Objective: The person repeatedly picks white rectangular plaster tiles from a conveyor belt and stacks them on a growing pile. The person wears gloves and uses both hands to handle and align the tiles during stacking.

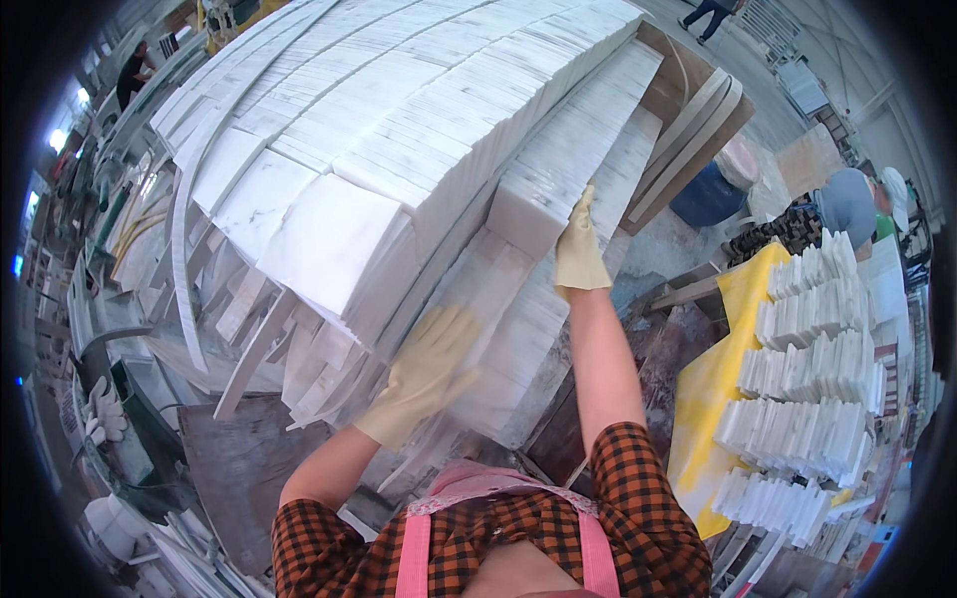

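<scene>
The row of pale stone tiles [568, 145] lies ahead of the person, immediately right of a large white stone stack [349, 169], which rises alongside and closes off its left. The gloved right hand [583, 244] rests against the row's near right edge, fingers extended; whether it grips cannot be told. The gloved left hand [429, 369] (blurred, fingers extended, thumb apart) is over the lower stone surface [483, 284] near the stack's near corner; contact cannot be confirmed. Long strips [254, 354] jut from beneath the stack. To the right, a blue barrel [710, 194] stands beyond a yellow sheet [703, 384] carrying rows of small white pieces [797, 419]; a bent-over co-worker [847, 204] is nearby.
</scene>
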`<act>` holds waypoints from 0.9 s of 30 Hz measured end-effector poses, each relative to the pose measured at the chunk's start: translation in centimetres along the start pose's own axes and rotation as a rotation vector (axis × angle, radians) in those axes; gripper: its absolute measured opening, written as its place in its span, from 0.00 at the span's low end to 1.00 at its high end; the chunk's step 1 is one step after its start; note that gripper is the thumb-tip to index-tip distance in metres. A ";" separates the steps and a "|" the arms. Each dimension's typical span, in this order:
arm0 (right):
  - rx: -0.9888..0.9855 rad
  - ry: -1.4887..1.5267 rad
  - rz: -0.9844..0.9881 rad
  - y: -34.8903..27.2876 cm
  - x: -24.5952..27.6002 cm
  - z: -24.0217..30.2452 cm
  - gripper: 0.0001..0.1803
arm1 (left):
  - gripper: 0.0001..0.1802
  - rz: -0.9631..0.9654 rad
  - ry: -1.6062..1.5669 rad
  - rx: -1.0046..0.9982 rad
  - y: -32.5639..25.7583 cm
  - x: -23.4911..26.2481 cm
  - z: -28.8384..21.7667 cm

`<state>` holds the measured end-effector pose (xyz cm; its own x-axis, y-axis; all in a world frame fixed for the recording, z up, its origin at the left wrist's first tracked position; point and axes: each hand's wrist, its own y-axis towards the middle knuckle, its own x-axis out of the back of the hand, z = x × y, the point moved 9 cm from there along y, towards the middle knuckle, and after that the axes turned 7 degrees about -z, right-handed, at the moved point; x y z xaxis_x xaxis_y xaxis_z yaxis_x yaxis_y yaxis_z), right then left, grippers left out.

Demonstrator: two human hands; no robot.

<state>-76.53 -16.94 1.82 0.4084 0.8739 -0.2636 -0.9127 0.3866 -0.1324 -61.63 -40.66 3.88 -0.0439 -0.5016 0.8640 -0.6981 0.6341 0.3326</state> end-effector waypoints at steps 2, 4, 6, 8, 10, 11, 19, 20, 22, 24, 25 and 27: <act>0.064 -0.165 -0.017 1.3 2.8 0.1 0.39 | 0.36 -0.002 -0.004 -0.001 0.0 0.0 0.0; 0.193 -0.360 -0.071 2.4 5.3 1.4 0.37 | 0.36 -0.016 -0.037 0.009 -0.1 0.0 0.1; 0.405 -0.620 -0.149 3.2 6.2 4.4 0.35 | 0.36 -0.036 -0.064 0.027 -0.1 0.0 0.3; 0.752 -0.970 -0.194 3.1 4.0 8.8 0.33 | 0.36 -0.038 -0.065 0.043 -0.1 0.0 0.5; 0.936 -1.238 -0.059 3.1 -0.1 11.5 0.32 | 0.36 -0.046 -0.048 0.029 -0.1 0.1 0.4; 0.955 -1.349 0.070 3.2 -2.1 12.3 0.33 | 0.36 -0.037 -0.048 0.032 -0.1 0.1 0.3; 1.043 -1.755 0.222 -2.7 -12.1 8.7 0.40 | 0.35 -0.063 -0.078 0.087 0.1 0.4 0.3; 1.026 -1.811 0.260 -2.7 -12.5 8.2 0.41 | 0.35 -0.053 -0.079 0.083 0.0 0.3 0.3; 0.921 -1.988 0.348 -1.7 -12.2 7.0 0.42 | 0.35 -0.026 -0.053 0.078 0.0 0.1 0.2; 0.801 -2.095 0.412 -0.7 -11.3 6.0 0.40 | 0.35 -0.006 -0.030 0.064 -0.1 0.0 0.2; 0.783 -2.091 0.430 -0.4 -11.0 5.6 0.39 | 0.35 -0.009 -0.021 0.060 0.0 0.0 0.1; 1.027 -1.820 0.382 -1.8 -11.0 6.9 0.37 | 0.36 -0.016 -0.026 0.063 0.0 0.1 0.0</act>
<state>-79.49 -25.17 11.57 0.3562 -0.0792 0.9310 -0.8650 -0.4048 0.2965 -61.65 -40.70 3.92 -0.0508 -0.5270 0.8484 -0.7423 0.5882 0.3209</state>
